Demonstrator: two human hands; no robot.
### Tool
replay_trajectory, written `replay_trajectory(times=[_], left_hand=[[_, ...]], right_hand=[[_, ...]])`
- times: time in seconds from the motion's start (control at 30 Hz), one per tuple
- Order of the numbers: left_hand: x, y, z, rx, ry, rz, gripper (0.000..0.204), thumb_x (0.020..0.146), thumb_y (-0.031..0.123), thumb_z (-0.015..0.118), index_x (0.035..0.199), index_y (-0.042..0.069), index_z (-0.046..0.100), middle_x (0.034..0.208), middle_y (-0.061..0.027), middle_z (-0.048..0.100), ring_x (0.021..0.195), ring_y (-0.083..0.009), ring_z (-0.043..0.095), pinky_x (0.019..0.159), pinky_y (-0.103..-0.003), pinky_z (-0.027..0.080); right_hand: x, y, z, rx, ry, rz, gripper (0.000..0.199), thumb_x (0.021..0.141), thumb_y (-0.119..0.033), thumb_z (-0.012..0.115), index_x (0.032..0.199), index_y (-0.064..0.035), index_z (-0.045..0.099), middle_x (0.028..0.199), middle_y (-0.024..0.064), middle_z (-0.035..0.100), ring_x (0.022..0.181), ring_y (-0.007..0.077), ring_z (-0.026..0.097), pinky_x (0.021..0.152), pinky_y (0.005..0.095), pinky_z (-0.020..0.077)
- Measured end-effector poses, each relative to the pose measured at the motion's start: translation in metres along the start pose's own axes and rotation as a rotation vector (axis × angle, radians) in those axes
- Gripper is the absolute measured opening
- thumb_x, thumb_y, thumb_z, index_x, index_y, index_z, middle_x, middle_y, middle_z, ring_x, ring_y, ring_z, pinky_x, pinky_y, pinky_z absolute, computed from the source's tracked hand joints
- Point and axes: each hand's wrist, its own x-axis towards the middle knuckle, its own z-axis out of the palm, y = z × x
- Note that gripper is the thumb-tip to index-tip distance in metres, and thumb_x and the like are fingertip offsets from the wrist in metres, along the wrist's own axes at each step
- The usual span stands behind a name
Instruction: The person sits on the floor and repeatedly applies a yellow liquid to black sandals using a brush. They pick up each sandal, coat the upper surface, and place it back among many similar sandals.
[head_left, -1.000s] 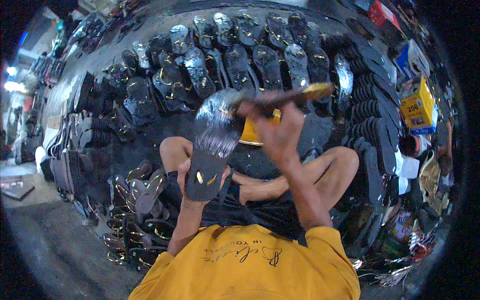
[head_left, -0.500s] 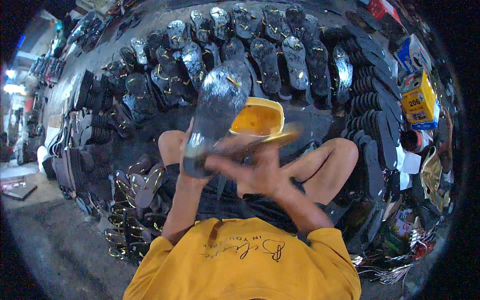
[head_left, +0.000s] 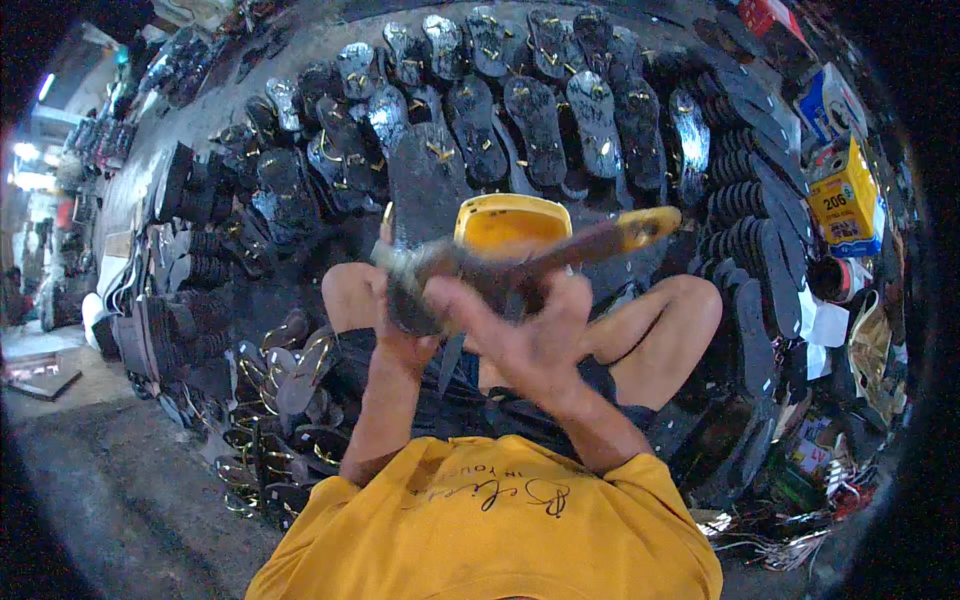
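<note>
My left hand (head_left: 405, 345) grips the lower end of a dark slipper sole (head_left: 425, 185), which is tilted up with its underside towards me. A gold strap end shows near its top. In my right hand (head_left: 545, 340) is a brush (head_left: 600, 243) with a yellow-tipped handle; its working end, smeared by motion, lies across the lower part of the sole. Just beyond the brush stands a yellow tub (head_left: 515, 205) holding amber, glue-like stuff. The fingers of my right hand are partly blurred.
Rows of shiny, upturned slippers (head_left: 535, 130) cover the floor ahead. Stacked dark soles (head_left: 745, 215) line the right, with more stacks (head_left: 195, 260) at left. Gold-strapped slippers (head_left: 300, 375) lie by my left knee. A yellow-and-blue can (head_left: 845, 200) stands far right.
The slipper sole has come lower and slightly left, and its upper part looks less shiny. The brush has swung so that its handle points further right and up.
</note>
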Motion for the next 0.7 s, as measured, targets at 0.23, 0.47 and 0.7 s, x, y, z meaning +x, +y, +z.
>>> replay_trajectory(times=[0.23, 0.47, 0.7], left_hand=[[0.037, -0.068, -0.029, -1.055, -0.536, -0.122, 0.062, 0.103, 0.057, 0.049, 0.143, 0.009, 0.055, 0.129, -0.0156, 0.067, 0.116, -0.0336, 0.066, 0.104, -0.053, 0.054], [0.017, -0.037, -0.008, -0.757, -0.405, 0.126, 0.066, 0.106, 0.052, 0.050, 0.153, 0.005, 0.044, 0.141, -0.0128, 0.062, 0.123, -0.0273, 0.065, 0.108, -0.047, 0.053], [0.024, -0.025, -0.006, -0.974, -0.582, -0.005, 0.051, 0.107, 0.045, 0.051, 0.146, 0.012, 0.054, 0.136, -0.0123, 0.066, 0.118, -0.0262, 0.068, 0.100, -0.044, 0.059]], right_hand=[[0.015, 0.037, 0.002, -0.313, 0.054, -0.439, 0.023, 0.079, -0.025, 0.089, 0.087, -0.0079, 0.075, 0.080, 0.0088, 0.074, 0.072, 0.0279, 0.071, 0.066, 0.0384, 0.0538], [0.029, 0.039, -0.006, -0.308, 0.067, -0.413, 0.024, 0.076, -0.025, 0.092, 0.091, -0.0113, 0.079, 0.082, 0.0072, 0.075, 0.075, 0.0244, 0.073, 0.073, 0.0358, 0.0558], [0.045, 0.037, -0.028, -0.453, 0.195, -0.348, 0.019, 0.087, -0.029, 0.082, 0.095, -0.0126, 0.078, 0.077, 0.0076, 0.073, 0.073, 0.0282, 0.072, 0.069, 0.0385, 0.0558]])
